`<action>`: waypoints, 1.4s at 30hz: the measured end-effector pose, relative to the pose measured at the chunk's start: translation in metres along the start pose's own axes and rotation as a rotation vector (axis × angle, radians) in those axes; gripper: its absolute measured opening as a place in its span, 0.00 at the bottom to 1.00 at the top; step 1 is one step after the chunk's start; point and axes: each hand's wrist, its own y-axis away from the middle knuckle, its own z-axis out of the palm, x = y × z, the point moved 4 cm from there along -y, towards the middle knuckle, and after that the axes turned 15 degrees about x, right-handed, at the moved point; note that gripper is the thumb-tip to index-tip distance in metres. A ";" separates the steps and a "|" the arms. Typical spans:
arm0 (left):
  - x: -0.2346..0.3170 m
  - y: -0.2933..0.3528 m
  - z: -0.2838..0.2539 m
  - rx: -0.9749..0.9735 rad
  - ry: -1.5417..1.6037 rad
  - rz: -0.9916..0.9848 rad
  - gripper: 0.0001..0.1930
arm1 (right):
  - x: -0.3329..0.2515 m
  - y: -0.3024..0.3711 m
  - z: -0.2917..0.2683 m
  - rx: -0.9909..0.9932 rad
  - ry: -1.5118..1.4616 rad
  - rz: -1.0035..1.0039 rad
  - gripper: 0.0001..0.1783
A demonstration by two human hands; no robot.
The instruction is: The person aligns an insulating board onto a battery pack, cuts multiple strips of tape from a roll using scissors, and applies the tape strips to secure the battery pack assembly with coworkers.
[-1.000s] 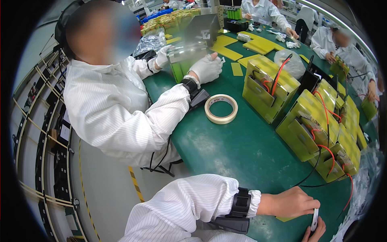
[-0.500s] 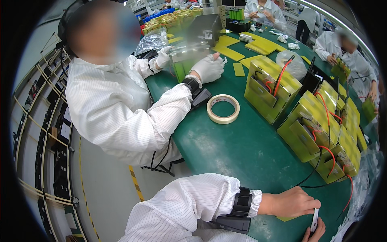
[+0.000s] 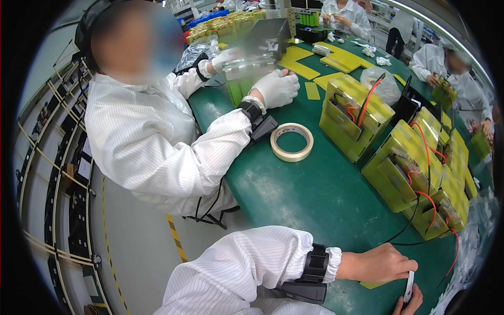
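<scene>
My left hand [image 3: 375, 264], in a white striped sleeve with a black wrist strap, reaches over the green table from the bottom. Its fingers are closed in a pinch at the top end of a slim white object [image 3: 409, 284] whose kind I cannot make out. My right hand [image 3: 413, 301] shows only partly at the lower edge, fingers closed around the lower end of the same object. Under the left hand lies a small yellow-green sheet [image 3: 369, 285], mostly covered.
Yellow-green wrapped battery packs [image 3: 353, 118] with red and black wires stand at the right. A tape roll [image 3: 292, 142] lies on the green table [image 3: 299, 194]. At left, a co-worker's gloved hand [image 3: 275, 89] is beside a clear-topped green pack [image 3: 241, 79]. Plastic film [image 3: 470, 252] lines the right edge.
My hands and the white object have hardly moved. The co-worker's gloved hands have shifted slightly to the right at the pack.
</scene>
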 end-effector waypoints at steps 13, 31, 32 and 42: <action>0.000 0.000 0.001 -0.021 -0.004 -0.021 0.11 | 0.001 0.002 0.000 -0.002 -0.006 -0.009 0.22; -0.002 0.000 0.003 -0.032 -0.026 -0.011 0.13 | 0.008 0.004 0.001 0.032 -0.002 -0.011 0.21; -0.005 0.001 0.005 -0.036 -0.020 -0.014 0.13 | 0.010 0.005 0.002 0.034 0.022 -0.011 0.21; 0.002 -0.002 -0.004 -0.008 -0.020 0.007 0.11 | 0.009 0.004 0.003 0.033 -0.002 -0.020 0.21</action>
